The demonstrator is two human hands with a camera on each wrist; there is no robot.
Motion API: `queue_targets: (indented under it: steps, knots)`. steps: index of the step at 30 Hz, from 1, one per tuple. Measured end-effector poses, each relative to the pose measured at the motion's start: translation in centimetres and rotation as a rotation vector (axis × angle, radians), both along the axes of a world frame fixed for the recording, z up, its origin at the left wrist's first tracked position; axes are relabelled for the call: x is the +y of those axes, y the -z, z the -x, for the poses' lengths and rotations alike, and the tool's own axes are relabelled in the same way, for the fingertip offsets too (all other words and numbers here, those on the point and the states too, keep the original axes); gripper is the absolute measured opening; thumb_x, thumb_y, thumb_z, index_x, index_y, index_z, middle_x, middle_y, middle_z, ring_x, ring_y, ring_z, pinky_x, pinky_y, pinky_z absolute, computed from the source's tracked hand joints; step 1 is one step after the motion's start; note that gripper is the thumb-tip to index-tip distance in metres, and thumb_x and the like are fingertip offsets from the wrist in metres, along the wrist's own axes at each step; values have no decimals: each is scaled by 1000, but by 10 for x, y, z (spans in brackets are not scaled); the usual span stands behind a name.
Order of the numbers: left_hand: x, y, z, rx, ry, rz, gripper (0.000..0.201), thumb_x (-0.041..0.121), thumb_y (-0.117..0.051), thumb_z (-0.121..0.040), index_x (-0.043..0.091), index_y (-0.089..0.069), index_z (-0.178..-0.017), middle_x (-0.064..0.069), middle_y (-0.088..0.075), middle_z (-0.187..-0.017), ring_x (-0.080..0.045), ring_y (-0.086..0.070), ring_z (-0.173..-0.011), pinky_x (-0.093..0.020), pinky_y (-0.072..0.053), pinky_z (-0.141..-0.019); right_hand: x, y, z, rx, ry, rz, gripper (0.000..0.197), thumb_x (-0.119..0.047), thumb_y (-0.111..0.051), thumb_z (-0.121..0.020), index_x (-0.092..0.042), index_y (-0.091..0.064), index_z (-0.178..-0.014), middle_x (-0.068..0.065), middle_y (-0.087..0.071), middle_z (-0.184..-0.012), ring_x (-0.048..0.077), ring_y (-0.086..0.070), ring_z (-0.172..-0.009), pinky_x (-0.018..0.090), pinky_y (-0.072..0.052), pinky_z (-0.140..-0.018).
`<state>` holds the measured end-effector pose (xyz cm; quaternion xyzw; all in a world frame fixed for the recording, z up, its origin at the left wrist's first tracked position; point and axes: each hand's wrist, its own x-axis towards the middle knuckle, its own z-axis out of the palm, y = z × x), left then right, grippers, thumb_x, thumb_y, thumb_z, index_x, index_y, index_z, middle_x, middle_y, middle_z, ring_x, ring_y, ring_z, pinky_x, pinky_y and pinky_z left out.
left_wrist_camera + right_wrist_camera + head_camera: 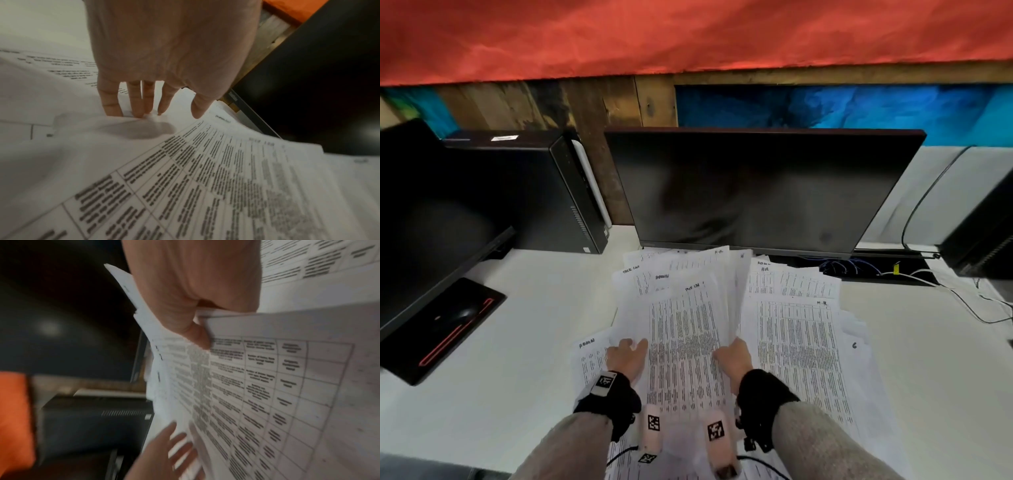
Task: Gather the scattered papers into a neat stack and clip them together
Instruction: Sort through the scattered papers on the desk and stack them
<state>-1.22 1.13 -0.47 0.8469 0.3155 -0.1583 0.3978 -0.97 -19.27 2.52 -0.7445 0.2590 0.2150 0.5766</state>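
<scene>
A bundle of printed sheets (685,325) with dense tables is raised off the white desk (517,342), fanned at the top. My left hand (631,346) lies against its left edge with straight fingers (133,100) whose tips touch the paper (205,178). My right hand (734,346) pinches the right edge, thumb (200,335) on top of the sheets (257,386) and the other fingers hidden behind. More loose sheets (798,335) lie flat on the right, and another sheet (589,356) lies under my left hand. No clip is in view.
A dark monitor (756,192) stands right behind the papers. A second monitor (431,212), a black PC tower (544,192) and a mouse on a pad (458,318) are on the left. Cables (893,270) and another tower (983,240) are at the right.
</scene>
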Motion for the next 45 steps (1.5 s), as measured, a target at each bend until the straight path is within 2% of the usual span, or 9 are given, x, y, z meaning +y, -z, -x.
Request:
queue_targets:
  steps: [5,9,13,16,22,24,30,36,45]
  knots:
    - [-7,-4,2,-18,-30,-29,66,43,-54,-91,10,-32,-144,-23,-29,-146,-40,-33,-134,-45,-30,-111,0,-16,23,-327,-241,233,28,6,-35,-94,-5,-46,-117,6,-61,-87,15,-57,-63,22,-49,-51]
    - [-12,-11,1,-175,-135,167,89,48,-65,-83,11,-18,-150,-20,-19,-154,-35,-24,-141,-48,-25,-114,-23,-38,36,-510,-254,103,22,3,-39,-97,-7,-49,-114,-5,-50,-63,1,-42,-42,16,-35,-41]
    - [-21,-50,0,-420,-223,617,72,27,-67,-87,16,-26,-145,-3,-39,-145,-15,-40,-131,-34,-32,-106,-56,-70,33,-429,-132,-131,10,-4,-47,-97,-7,-52,-106,23,-62,-81,33,-64,-72,48,-56,-67]
    - [-24,-88,-5,-532,-140,825,41,19,-69,-84,17,-52,-122,5,-64,-116,-10,-62,-105,-31,-48,-94,-85,-82,22,-359,-13,-274,16,-11,-56,-94,-10,-49,-109,10,-66,-101,22,-67,-88,29,-57,-69]
    - [-54,-128,-23,-798,-108,605,25,5,-60,-90,0,-58,-115,-12,-66,-112,-19,-64,-98,-28,-52,-83,-95,-108,-9,-369,146,-465,15,-2,-62,-88,-3,-57,-102,19,-70,-100,32,-68,-98,49,-49,-96]
    - [-71,-134,-24,-873,-156,535,28,5,-58,-92,-4,-57,-118,-13,-65,-115,-20,-61,-104,-20,-51,-84,-91,-111,-16,-382,197,-518,44,-9,-76,-78,1,-54,-115,19,-68,-113,32,-64,-109,50,-44,-103]
    - [-85,-130,-18,-932,-225,545,40,3,-65,-86,2,-55,-125,-7,-64,-120,-17,-60,-112,-32,-45,-99,-90,-111,-16,-508,-9,-418,42,3,-63,-86,-7,-57,-126,8,-69,-117,15,-68,-104,23,-56,-83]
    - [-79,-128,-15,-916,-155,517,31,-1,-65,-84,15,-51,-108,14,-56,-96,14,-55,-85,0,-41,-71,-94,-101,-25,-472,44,-477,54,6,-62,-82,-17,-49,-130,7,-65,-122,24,-63,-113,43,-50,-97]
    - [-66,-130,-24,-829,-190,534,35,16,-73,-77,18,-60,-109,-7,-64,-115,-22,-61,-108,-43,-47,-99,-93,-112,-45,-412,29,-414,30,1,-60,-85,-2,-66,-114,13,-70,-114,32,-63,-113,48,-45,-102]
